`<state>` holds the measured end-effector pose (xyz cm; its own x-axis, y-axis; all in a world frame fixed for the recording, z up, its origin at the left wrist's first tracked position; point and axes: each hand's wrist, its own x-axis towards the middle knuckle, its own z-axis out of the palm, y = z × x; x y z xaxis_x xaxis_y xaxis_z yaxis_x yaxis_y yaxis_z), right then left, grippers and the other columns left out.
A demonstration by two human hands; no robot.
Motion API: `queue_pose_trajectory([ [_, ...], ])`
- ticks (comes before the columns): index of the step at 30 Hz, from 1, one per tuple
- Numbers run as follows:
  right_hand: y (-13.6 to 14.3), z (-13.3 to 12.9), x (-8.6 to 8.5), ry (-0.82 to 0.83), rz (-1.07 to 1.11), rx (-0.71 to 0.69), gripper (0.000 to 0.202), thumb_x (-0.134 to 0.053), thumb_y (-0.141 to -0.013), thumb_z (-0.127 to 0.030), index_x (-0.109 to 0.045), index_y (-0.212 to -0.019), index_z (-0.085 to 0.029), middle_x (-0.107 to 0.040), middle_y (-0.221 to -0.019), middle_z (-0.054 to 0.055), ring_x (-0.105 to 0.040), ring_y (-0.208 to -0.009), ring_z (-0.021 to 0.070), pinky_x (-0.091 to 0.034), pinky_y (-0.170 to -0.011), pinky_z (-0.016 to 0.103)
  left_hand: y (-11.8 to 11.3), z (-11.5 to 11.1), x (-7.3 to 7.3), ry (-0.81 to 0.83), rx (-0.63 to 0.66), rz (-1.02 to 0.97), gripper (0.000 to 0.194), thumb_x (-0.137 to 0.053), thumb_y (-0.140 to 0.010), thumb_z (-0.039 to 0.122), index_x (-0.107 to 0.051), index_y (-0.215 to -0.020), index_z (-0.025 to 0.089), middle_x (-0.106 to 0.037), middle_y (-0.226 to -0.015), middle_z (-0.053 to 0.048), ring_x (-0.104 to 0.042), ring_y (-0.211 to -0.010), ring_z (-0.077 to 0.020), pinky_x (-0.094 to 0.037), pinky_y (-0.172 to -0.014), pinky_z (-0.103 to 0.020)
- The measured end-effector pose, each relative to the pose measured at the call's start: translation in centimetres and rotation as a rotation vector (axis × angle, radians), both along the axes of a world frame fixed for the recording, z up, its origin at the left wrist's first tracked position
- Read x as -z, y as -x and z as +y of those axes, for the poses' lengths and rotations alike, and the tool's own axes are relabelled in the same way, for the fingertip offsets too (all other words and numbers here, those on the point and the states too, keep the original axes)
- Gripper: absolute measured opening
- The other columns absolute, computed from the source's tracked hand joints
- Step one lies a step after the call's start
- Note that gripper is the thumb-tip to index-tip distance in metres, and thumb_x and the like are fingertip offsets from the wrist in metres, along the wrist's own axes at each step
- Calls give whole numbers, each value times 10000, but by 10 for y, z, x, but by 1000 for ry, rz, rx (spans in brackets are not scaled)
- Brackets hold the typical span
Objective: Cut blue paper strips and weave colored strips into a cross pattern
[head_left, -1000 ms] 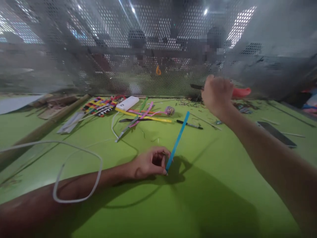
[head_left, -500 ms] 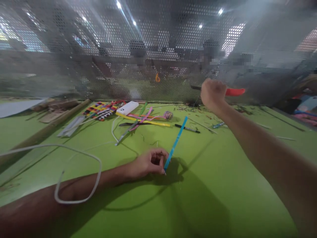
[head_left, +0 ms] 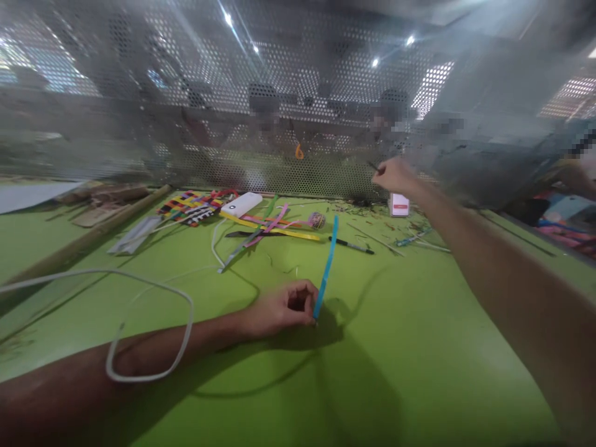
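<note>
Low over the green table (head_left: 419, 354), my left hand (head_left: 288, 307) pinches the lower end of a blue strip (head_left: 328, 267), which stands up with a slight bend. My right hand (head_left: 395, 176) is raised at the far side, near the perforated screen. Its fingers are closed on a thin dark object (head_left: 374, 166), too small to make out. Beyond the blue strip lie a black pen (head_left: 351, 246), a yarn-like ball (head_left: 317, 220) and crossed coloured strips (head_left: 298, 233).
A white power bank (head_left: 243, 205) with a looping white cable (head_left: 189, 323) and a colourful woven piece (head_left: 186, 205) lie left. A lit phone (head_left: 399, 205) leans behind my right forearm. The perforated screen (head_left: 335, 167) borders the back. A wooden pole (head_left: 93, 245) crosses the left side.
My right hand has turned and dropped slightly, and the red-orange piece beside it no longer shows. The phone has come into view. The blue strip stands more upright in my left hand.
</note>
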<state>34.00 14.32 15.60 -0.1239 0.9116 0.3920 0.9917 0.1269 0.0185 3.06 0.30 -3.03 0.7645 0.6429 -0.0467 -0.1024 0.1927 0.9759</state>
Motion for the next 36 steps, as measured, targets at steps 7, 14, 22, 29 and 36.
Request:
queue_pose_trajectory([
  [7, 49, 1, 34, 312, 111, -90, 352, -629, -941, -249, -519, -613, -186, -615, -619, -34, -396, -638, 73, -360, -659, 217, -2, 5, 7, 3, 11, -30, 340, -901, -690, 279, -626, -840, 147, -640, -707, 18, -556, -642, -103, -428, -668, -244],
  [14, 57, 35, 62, 386, 202, -105, 347, -656, -949, -327, -528, -660, -186, -521, -627, -49, -412, -591, 91, -376, -600, 238, -2, 6, 8, 93, -45, -43, 381, -947, -636, 313, -640, -793, 151, -682, -737, -7, -572, -654, -117, -442, -640, -247],
  [22, 78, 51, 74, 485, 316, -209, 215, -721, -779, -146, -600, -604, -178, -517, -590, -19, -412, -610, 124, -299, -602, 285, -2, 5, 5, 129, -48, -68, 363, -921, -686, 342, -633, -784, 145, -706, -752, -24, -575, -648, -106, -428, -632, -239],
  [29, 80, 54, 62, 474, 432, -276, 105, -748, -789, -196, -681, -714, -166, -657, -742, 40, -458, -679, 136, -340, -604, 266, -1, 6, 2, 101, -35, -33, 356, -856, -774, 415, -626, -801, 144, -697, -741, -14, -570, -629, -97, -418, -635, -241],
  [36, 76, 38, 33, 530, 737, -374, 205, -678, -902, -270, -754, -1068, -178, -502, -604, -33, -343, -520, 99, -296, -516, 256, -2, 7, 4, 115, -15, -64, 368, -863, -773, 407, -605, -789, 145, -702, -719, -18, -594, -619, -100, -452, -628, -244],
])
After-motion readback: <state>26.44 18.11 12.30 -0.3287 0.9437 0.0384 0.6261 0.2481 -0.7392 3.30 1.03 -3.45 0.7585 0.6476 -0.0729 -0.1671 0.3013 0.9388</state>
